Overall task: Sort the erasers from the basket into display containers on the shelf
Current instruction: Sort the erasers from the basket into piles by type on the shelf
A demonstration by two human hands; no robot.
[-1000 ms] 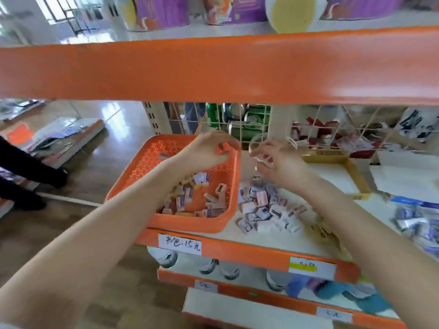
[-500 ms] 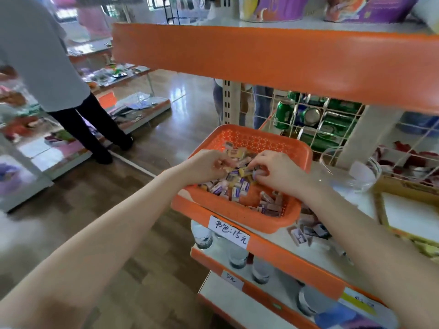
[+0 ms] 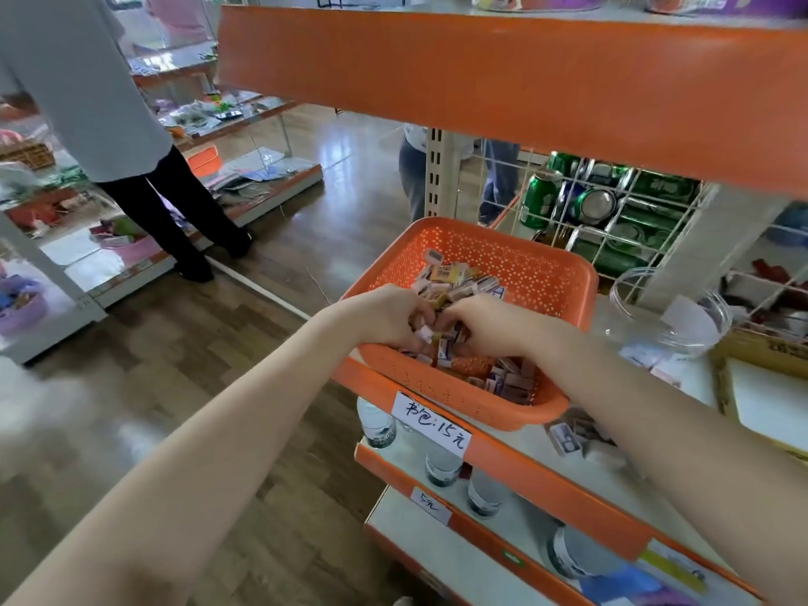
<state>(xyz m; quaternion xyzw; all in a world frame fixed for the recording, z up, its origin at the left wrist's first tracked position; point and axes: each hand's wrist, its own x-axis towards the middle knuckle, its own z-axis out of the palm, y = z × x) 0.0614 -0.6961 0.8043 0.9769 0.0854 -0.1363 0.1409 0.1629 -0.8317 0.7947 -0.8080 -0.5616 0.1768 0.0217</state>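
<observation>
Held left hand (image 3: 389, 319) and right hand (image 3: 492, 328) side by side in the orange basket (image 3: 551, 273) on the shelf (image 3: 531, 463), with both grips curled around erasers (image 3: 454, 277).

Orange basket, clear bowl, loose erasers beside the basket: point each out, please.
orange basket (image 3: 524, 273): head view, perforated back wall.
clear bowl (image 3: 656, 333): head view, near glass wall.
loose erasers (image 3: 566, 437): head view, top face of one eraser on the shelf.
</observation>
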